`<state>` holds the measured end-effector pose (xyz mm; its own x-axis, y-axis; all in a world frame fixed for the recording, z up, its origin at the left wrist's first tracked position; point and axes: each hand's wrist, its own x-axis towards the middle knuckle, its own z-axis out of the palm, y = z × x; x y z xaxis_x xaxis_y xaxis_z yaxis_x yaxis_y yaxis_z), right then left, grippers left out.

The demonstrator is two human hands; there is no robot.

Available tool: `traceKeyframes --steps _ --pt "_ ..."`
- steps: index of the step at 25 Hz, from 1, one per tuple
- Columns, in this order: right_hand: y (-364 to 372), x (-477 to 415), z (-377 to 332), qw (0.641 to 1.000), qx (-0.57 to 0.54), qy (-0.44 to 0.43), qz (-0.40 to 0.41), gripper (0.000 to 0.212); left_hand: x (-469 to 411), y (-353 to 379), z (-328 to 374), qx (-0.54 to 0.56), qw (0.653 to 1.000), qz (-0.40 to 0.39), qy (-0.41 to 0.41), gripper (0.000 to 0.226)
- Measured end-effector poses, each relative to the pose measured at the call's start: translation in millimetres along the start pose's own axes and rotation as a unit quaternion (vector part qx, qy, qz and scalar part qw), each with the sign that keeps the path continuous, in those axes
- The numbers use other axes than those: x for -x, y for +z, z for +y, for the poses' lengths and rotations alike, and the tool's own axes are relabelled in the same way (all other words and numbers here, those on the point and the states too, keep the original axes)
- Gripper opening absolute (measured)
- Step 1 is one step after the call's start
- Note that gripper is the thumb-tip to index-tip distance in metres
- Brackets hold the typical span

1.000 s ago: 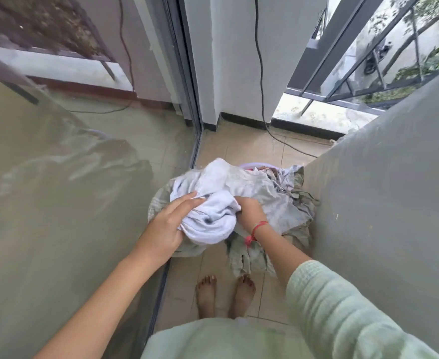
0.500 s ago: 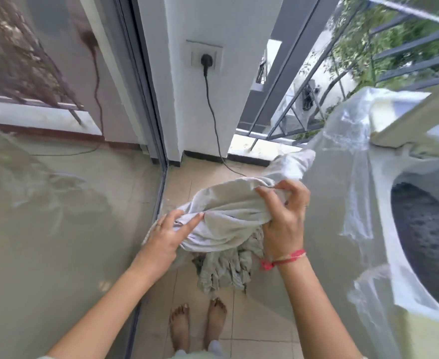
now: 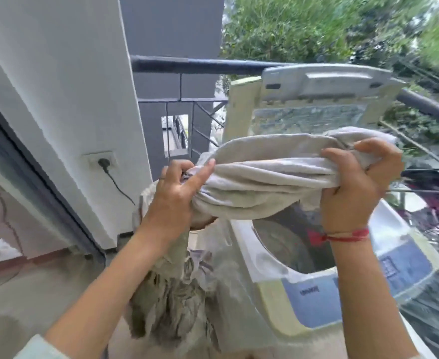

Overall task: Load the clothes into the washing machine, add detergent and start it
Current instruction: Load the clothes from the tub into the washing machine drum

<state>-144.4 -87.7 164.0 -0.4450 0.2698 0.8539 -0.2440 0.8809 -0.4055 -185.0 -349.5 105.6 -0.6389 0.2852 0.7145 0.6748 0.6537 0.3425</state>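
Grey-white bundle of clothes (image 3: 265, 182) now raised over the washing machine (image 3: 278, 275)

Lifted from floor level a second ago — left hand (image 3: 173, 200) and right hand (image 3: 355, 187) both clench it above the open drum (image 3: 283, 244), raised lid (image 3: 322, 99) behind; dropping it in looks next.

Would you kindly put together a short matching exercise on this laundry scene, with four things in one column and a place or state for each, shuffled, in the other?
Things:
1. washing machine lid
2. bundle of clothes
3. plug
4. red thread

Places or states:
A. tied round the right wrist
B. standing open at the back of the machine
C. held in both hands above the drum
D. pushed into the wall socket

Pairs: 1-B, 2-C, 3-D, 4-A

The left hand and the right hand each grip one end of the bundle.
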Motion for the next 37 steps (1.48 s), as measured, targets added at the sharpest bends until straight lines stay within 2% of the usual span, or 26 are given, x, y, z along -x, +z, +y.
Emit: traceKeyframes --steps 2,3,4,5,7,8,9,10,12,13,16,17,18,20,21,22,23,24,26,27,28,29,30,32,33,37 --pt "-9 7 60 0.993 0.116 -0.018 -0.001 0.014 -28 43 20 -0.019 0.999 0.001 0.039 0.055" --pt "-7 13 92 0.988 0.144 0.021 -0.045 0.023 -37 68 29 -0.031 0.998 -0.011 0.058 0.061" --pt "-7 17 129 0.976 0.154 0.071 -0.134 0.034 -43 96 40 -0.041 0.996 -0.036 0.069 0.061" --pt "-4 21 164 0.944 0.152 0.119 -0.269 0.044 -47 124 48 -0.052 0.993 -0.072 0.077 0.059" --pt "1 32 210 0.780 0.175 0.174 -0.575 0.063 -41 173 55 -0.073 0.981 -0.165 0.070 0.058" --pt "5 36 223 0.705 0.179 0.180 -0.662 0.073 -34 193 54 -0.072 0.973 -0.210 0.055 0.064" --pt "8 41 230 0.675 0.169 0.179 -0.696 0.083 -29 208 54 -0.069 0.965 -0.249 0.041 0.072" --pt "13 42 232 0.680 0.158 0.175 -0.694 0.090 -25 218 53 -0.073 0.958 -0.277 0.029 0.074" --pt "25 43 227 0.727 0.146 0.148 -0.654 0.099 -20 223 57 -0.091 0.946 -0.310 -0.002 0.072" --pt "31 43 222 0.731 0.139 0.120 -0.658 0.102 -19 220 62 -0.093 0.939 -0.331 -0.024 0.074" --pt "50 41 200 0.664 0.119 0.081 -0.734 0.100 -17 191 60 -0.102 0.891 -0.431 -0.102 0.080" --pt "55 38 187 0.649 0.101 0.066 -0.752 0.095 -10 174 54 -0.082 0.887 -0.438 -0.121 0.083" --pt "60 31 170 0.655 0.071 0.040 -0.752 0.087 1 154 47 -0.054 0.899 -0.410 -0.147 0.085" --pt "78 19 119 0.718 -0.005 -0.038 -0.695 0.069 43 110 25 -0.031 0.930 -0.280 -0.236 0.082" --pt "91 21 90 0.754 -0.040 -0.074 -0.651 0.066 73 94 10 -0.057 0.929 -0.229 -0.285 0.081" --pt "109 31 61 0.765 -0.057 -0.124 -0.629 0.069 107 82 -7 -0.092 0.909 -0.212 -0.348 0.085" --pt "127 50 32 0.742 -0.032 -0.199 -0.640 0.077 141 76 -23 -0.119 0.872 -0.235 -0.413 0.092" --pt "149 79 5 0.683 0.024 -0.289 -0.671 0.090 175 74 -37 -0.134 0.827 -0.281 -0.469 0.100" --pt "188 144 -21 0.507 0.190 -0.407 -0.736 0.111 224 90 -55 -0.130 0.765 -0.373 -0.509 0.116" --pt "204 170 -24 0.436 0.248 -0.431 -0.750 0.109 240 102 -60 -0.113 0.752 -0.400 -0.512 0.121" --pt "216 187 -22 0.393 0.279 -0.433 -0.761 0.094 249 115 -64 -0.092 0.748 -0.410 -0.513 0.123" --pt "224 196 -21 0.375 0.288 -0.427 -0.771 0.072 256 127 -68 -0.072 0.747 -0.411 -0.518 0.123" --pt "226 198 -19 0.379 0.274 -0.432 -0.771 0.054 259 136 -71 -0.056 0.749 -0.403 -0.523 0.123" --pt "217 192 -15 0.407 0.224 -0.520 -0.717 0.043 260 150 -72 -0.035 0.760 -0.388 -0.520 0.120" --pt "208 183 -17 0.433 0.196 -0.552 -0.685 0.042 258 155 -70 -0.025 0.769 -0.373 -0.518 0.120" --pt "163 132 -13 0.562 0.061 -0.547 -0.617 0.051 236 159 -67 0.045 0.832 -0.259 -0.488 0.107"
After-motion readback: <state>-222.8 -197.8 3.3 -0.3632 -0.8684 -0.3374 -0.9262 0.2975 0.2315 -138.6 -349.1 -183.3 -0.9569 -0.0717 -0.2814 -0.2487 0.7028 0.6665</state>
